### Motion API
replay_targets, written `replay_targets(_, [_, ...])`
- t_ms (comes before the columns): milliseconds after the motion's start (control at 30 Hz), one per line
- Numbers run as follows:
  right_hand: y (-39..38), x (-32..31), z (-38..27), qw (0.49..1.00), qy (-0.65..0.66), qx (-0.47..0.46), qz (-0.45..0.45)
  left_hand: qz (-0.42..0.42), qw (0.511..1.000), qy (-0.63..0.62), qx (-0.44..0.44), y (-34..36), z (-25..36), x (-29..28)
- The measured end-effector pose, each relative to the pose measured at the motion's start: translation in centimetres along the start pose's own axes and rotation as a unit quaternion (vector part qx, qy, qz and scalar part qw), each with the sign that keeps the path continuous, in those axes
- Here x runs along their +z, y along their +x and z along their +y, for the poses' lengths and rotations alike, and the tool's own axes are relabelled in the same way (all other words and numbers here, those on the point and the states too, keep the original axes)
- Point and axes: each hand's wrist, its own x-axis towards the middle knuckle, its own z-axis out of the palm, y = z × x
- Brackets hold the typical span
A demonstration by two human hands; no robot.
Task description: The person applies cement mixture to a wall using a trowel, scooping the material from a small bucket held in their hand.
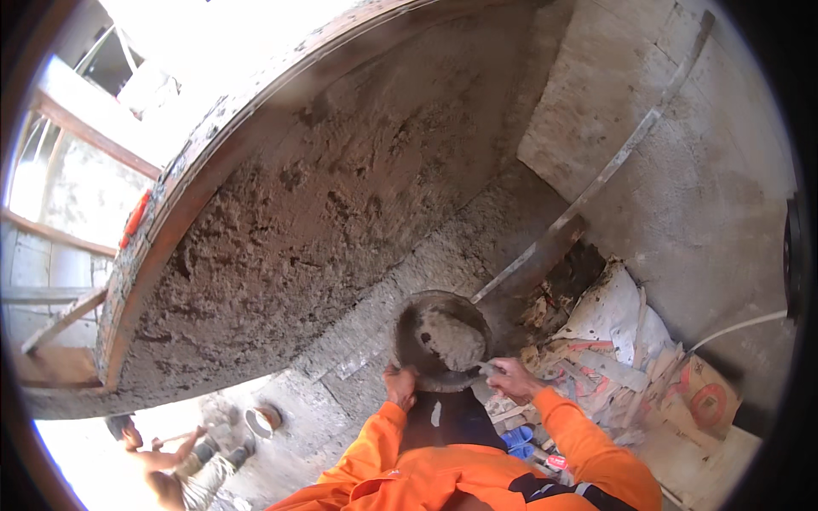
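Observation:
A round, dark pan [422, 324] with a mound of wet grey mortar [456, 341] in it is held at waist height in front of me. My left hand [400, 383] grips its near left edge. At the near right of the pan, my right hand [509, 381] is closed on a tool handle, apparently a trowel [484, 368]; the blade's shape is hard to make out. Above and to the left is a curved surface [298, 221] coated with rough, wet mortar, edged by a wooden board [149, 272].
A long pale bar [579, 204] slants along the right wall [699, 213]. Scrap wood and sacks [613, 375] with blue sandals [517, 439] lie at lower right. At lower left, a bare-backed person [162, 468] holds a tool near a bucket [262, 421]. A red object [135, 220] rests on the board's edge.

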Motion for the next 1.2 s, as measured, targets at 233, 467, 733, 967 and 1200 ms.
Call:
replay_targets(233, [-3.5,1.9,-0.1,0.878,0.397,-0.104,0.245,0.036,0.999,-0.010,-0.034,2.0,1.9,-4.5])
replay_targets(467, [11.8,3.9,-0.2,0.687,0.362,-0.158,0.610,0.088,0.996,0.019,0.018,3.5,5.9,-11.0])
replay_targets(733, [31.2,-1.3,-16.8,0.785,0.467,-0.287,0.289,0.138,0.983,0.078,0.091,6.9,8.3,-16.8])
replay_targets(967, [7.4,1.2,-14.2,0.953,0.266,-0.120,0.077,0.093,0.994,0.027,0.040,7.3,8.3,-9.7])
replay_targets(1200, [9.5,1.1,-6.1,0.930,-0.359,0.013,0.079,0.009,0.992,0.043,0.117,3.0,5.8,1.0])
